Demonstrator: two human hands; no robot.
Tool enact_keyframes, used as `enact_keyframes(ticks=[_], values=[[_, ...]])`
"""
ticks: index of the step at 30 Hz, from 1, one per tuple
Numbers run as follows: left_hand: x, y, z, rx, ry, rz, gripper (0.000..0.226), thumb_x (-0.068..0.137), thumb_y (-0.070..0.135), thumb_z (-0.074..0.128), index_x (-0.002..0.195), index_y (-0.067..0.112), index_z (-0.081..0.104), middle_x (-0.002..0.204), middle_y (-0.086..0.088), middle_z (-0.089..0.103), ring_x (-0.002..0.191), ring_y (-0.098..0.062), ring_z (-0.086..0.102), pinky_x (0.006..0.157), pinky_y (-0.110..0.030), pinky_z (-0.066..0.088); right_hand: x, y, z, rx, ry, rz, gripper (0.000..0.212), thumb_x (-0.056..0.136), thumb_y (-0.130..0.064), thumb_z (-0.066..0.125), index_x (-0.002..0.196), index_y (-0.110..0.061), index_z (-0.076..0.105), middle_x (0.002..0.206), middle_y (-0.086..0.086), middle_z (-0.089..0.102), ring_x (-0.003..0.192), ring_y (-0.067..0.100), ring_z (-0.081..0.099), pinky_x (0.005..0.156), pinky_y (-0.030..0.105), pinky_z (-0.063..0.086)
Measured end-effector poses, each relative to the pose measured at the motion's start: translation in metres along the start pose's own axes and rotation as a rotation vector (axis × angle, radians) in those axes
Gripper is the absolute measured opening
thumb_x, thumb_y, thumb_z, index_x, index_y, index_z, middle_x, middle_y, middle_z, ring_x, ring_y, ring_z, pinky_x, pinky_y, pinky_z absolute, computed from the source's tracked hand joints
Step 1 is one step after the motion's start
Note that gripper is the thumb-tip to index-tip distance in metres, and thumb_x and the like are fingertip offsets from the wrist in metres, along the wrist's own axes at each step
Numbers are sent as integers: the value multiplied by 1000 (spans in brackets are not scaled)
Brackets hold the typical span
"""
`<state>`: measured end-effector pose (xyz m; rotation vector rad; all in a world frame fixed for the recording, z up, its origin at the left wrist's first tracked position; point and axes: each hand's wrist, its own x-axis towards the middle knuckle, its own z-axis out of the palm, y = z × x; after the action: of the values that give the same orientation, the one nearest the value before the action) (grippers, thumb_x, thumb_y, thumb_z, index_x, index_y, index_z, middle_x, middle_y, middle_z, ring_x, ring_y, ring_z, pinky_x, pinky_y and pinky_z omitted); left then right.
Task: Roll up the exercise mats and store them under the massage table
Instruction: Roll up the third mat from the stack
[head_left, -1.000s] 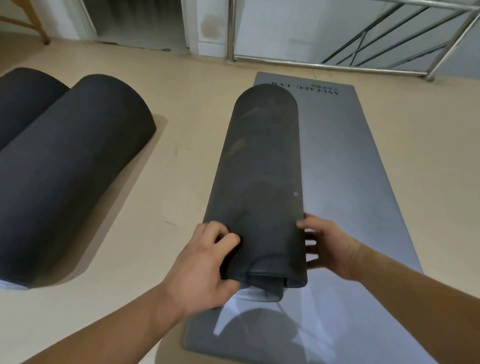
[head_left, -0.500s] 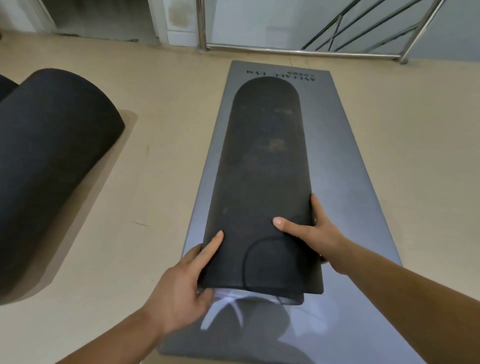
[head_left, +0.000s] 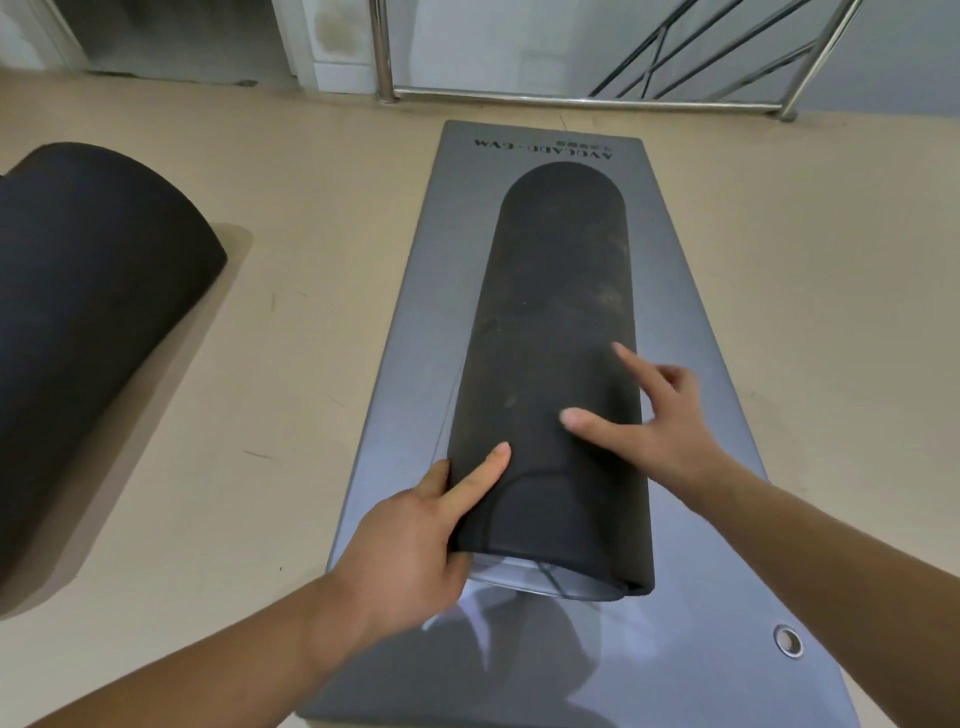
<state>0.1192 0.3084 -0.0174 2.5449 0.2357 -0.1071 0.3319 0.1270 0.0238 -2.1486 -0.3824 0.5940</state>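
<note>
The right hand (head_left: 660, 431) has opened, fingers spread on the black roll (head_left: 561, 322); the left hand (head_left: 415, 530) holds its near end. The grey mat (head_left: 691, 322) lies flat, not yet rolled.

A smooth beige floor (head_left: 311, 218) with a few small scuff marks (head_left: 258, 455) fills most of the frame. Along the top edge stand a dark doorway (head_left: 182, 36), a stained white pillar (head_left: 332, 36) and a shiny steel railing (head_left: 571, 100) before a pale grey wall (head_left: 893, 67).
</note>
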Motion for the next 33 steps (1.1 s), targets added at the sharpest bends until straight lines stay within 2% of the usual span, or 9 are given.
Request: enact_keyframes(ticks=[3, 5, 7, 9, 12, 20, 25, 30, 33], values=[[2, -8, -2, -340, 13, -3, 88, 83, 15, 53, 159, 54, 30, 135, 10, 55, 93, -12, 61, 82, -17, 49, 0, -12, 14, -269, -100, -55, 122, 44, -91, 81, 151, -65, 29, 156, -19, 11, 154, 20, 16, 125, 50, 30], [6, -23, -9, -821, 72, -289, 65, 89, 5, 54, 146, 36, 59, 134, 4, 68, 101, -17, 71, 91, -32, 56, 1, -6, 17, -328, -103, -21, 123, 43, -95, 77, 149, -67, 22, 160, -18, 4, 156, 27, 12, 124, 55, 30], [16, -47, -6, -823, 103, -549, 45, 100, 34, 61, 144, 28, 62, 135, 2, 68, 117, -23, 68, 105, -43, 54, 1, 1, 15, -345, -96, -22, 123, 41, -97, 74, 148, -68, 20, 160, -18, 4, 156, 29, 13, 123, 57, 32], [26, -58, 5, -690, -33, -682, 87, 85, 86, 55, 152, 29, 51, 148, 4, 58, 134, -23, 57, 116, -47, 44, 1, 3, 17, -366, -85, -29, 123, 42, -98, 73, 148, -68, 19, 161, -19, 4, 156, 27, 12, 122, 57, 33], [44, -66, 30, -903, -110, -776, 123, 56, 105, 59, 152, 30, 47, 149, 2, 59, 133, -26, 59, 115, -51, 46, 0, 3, 27, -410, -73, -43, 121, 42, -103, 66, 147, -71, 14, 161, -22, 0, 158, 26, 7, 122, 58, 33], [39, -9, 25, -916, -63, -661, 110, 42, 86, 88, 134, 33, 57, 129, 7, 67, 113, -12, 69, 99, -35, 59, 1, 4, 41, -539, -27, -30, 120, 48, -105, 57, 151, -69, 6, 165, -15, -4, 159, 29, 5, 120, 61, 35], [31, 0, 17, -1028, 5, -578, 71, 61, 34, 103, 100, 64, 51, 101, 30, 72, 94, 9, 71, 71, -9, 53, -3, 12, 29, -399, 38, -70, 116, 50, -97, 68, 153, -64, 25, 162, -20, 6, 156, 22, 18, 121, 53, 36], [21, -15, 9, -1029, 33, -551, 103, 64, 34, 102, 147, 53, 44, 105, 14, 78, 95, -2, 76, 86, -21, 59, -19, 44, 2, 156, -163, 480, 121, 55, -79, 86, 154, -68, 18, 164, -5, 34, 141, 40, 46, 108, 69, 44], [12, -28, -3, -1062, 40, -535, 92, 71, 24, 98, 146, 46, 50, 106, 10, 81, 100, -13, 78, 97, -34, 60, -25, 39, 19, 298, -245, 489, 118, 56, -73, 90, 150, -71, 18, 150, -8, 51, 129, 33, 54, 104, 69, 48]])
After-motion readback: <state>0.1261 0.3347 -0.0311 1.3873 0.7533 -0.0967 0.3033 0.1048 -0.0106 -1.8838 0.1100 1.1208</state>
